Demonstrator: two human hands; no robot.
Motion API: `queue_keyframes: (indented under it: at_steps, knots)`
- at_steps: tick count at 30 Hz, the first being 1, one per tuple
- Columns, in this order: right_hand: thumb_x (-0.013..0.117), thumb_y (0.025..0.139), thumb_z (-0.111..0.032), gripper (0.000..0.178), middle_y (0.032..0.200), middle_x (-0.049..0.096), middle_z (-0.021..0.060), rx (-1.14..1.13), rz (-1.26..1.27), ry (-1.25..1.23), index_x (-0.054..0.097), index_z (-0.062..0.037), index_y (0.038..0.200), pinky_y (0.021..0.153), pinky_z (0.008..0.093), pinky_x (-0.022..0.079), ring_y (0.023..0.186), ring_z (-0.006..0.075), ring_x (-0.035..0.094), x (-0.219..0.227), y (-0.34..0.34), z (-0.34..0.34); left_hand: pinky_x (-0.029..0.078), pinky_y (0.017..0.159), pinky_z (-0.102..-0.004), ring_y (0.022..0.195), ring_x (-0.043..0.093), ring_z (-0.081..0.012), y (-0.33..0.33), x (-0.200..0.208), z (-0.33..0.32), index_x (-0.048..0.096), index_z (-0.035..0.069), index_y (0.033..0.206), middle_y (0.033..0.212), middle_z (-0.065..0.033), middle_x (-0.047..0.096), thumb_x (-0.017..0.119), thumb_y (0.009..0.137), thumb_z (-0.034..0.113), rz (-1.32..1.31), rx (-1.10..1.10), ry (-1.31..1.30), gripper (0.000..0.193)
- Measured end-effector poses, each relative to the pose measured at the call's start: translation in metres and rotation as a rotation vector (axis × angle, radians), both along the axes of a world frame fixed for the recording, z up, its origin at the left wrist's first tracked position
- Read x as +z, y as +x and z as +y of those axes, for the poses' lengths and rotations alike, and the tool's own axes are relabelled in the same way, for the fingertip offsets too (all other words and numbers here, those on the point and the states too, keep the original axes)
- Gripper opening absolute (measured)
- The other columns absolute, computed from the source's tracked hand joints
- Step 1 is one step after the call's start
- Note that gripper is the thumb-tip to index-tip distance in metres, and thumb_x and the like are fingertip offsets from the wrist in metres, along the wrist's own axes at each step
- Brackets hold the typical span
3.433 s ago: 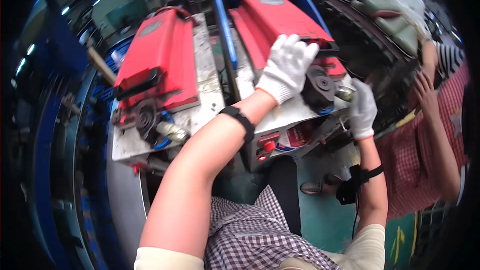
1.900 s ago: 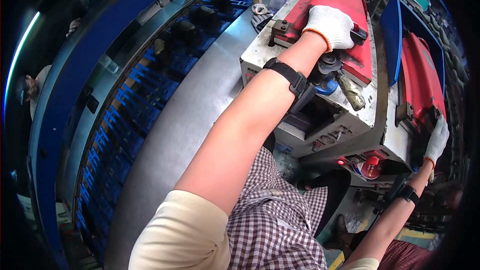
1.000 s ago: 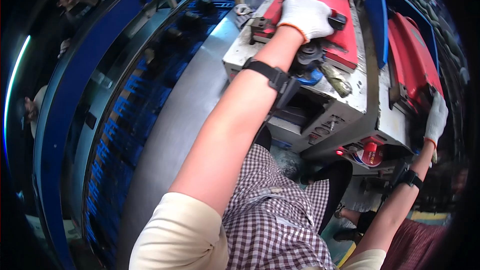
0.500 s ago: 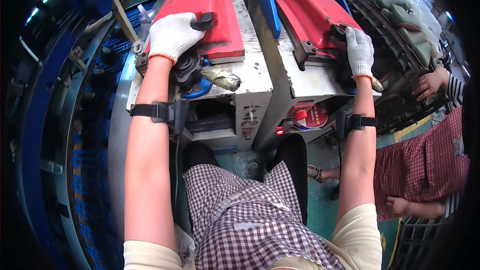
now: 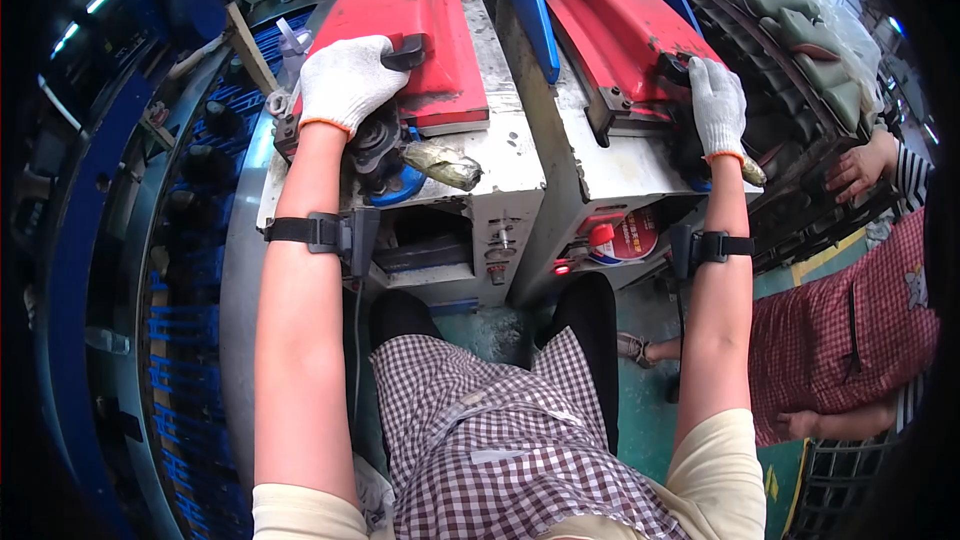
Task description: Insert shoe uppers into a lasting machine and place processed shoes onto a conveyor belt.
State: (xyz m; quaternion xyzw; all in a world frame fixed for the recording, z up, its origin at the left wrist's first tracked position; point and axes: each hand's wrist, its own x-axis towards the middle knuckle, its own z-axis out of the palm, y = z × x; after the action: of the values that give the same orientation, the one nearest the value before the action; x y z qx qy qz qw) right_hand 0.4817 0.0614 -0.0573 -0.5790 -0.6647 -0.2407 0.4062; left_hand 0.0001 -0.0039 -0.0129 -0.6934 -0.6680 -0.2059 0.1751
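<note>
My left hand [image 5: 350, 85], in a white knit glove with an orange cuff, is closed on the black handle [image 5: 405, 53] of the left red machine cover [image 5: 440, 75]. The gloved right hand [image 5: 718, 108] has its fingers over another black handle [image 5: 676, 68], on the right red cover [image 5: 635, 35]; its fingertips are partly hidden. Below the left hand are a dark round clamp part [image 5: 376, 145] and a blue piece [image 5: 402, 186]. A worn, tape-wrapped lever grip [image 5: 443, 165] sticks out beside them.
White machine bodies [image 5: 510, 165] stand before my knees, with a red knob [image 5: 600, 234] on the right one. A person in a red checked apron [image 5: 830, 330] stands at right, near a rack of grey-green shoe parts [image 5: 790, 15]. Blue racking [image 5: 185, 340] lines the left.
My view has shifted slightly. Both hands stay at the same handles, and the red covers look unchanged.
</note>
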Motion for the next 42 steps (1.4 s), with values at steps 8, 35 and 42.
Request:
queue_keyframes:
  at_steps: [8,35,42]
  knots:
    - [0.054,0.106,-0.043,0.039,0.111,0.076,0.0115,-0.004,-0.007,0.003,0.077,-0.0115,0.109,0.095,0.052,0.05,0.11,0.0379,0.066,-0.0007,0.0007,-0.0026,0.06,0.077,-0.048,0.089,0.076,-0.0359,-0.0005,-0.0017,-0.0011,0.082,0.018,0.094,0.09,-0.014,0.077,0.068,0.086,0.049,0.004,-0.014,0.009,0.034]
    - [0.056,0.106,-0.04,0.036,0.106,0.074,0.0131,0.038,0.022,0.033,0.075,-0.0096,0.103,0.093,0.0518,0.049,0.107,0.039,0.065,-0.0009,-0.0007,-0.0012,0.058,0.077,-0.0464,0.088,0.075,-0.0355,-0.0012,0.0006,-0.0006,0.079,0.019,0.089,0.088,-0.0117,0.076,0.069,0.084,0.051,-0.029,-0.009,0.015,0.034]
    - [0.056,0.106,-0.04,0.036,0.107,0.075,0.0119,0.026,0.026,0.014,0.075,-0.0095,0.103,0.095,0.0509,0.048,0.109,0.0378,0.065,-0.0006,-0.0025,-0.0031,0.058,0.077,-0.0467,0.089,0.075,-0.0358,-0.0001,0.0011,-0.0016,0.079,0.019,0.089,0.089,-0.0124,0.076,0.068,0.084,0.053,-0.042,-0.007,0.004,0.036]
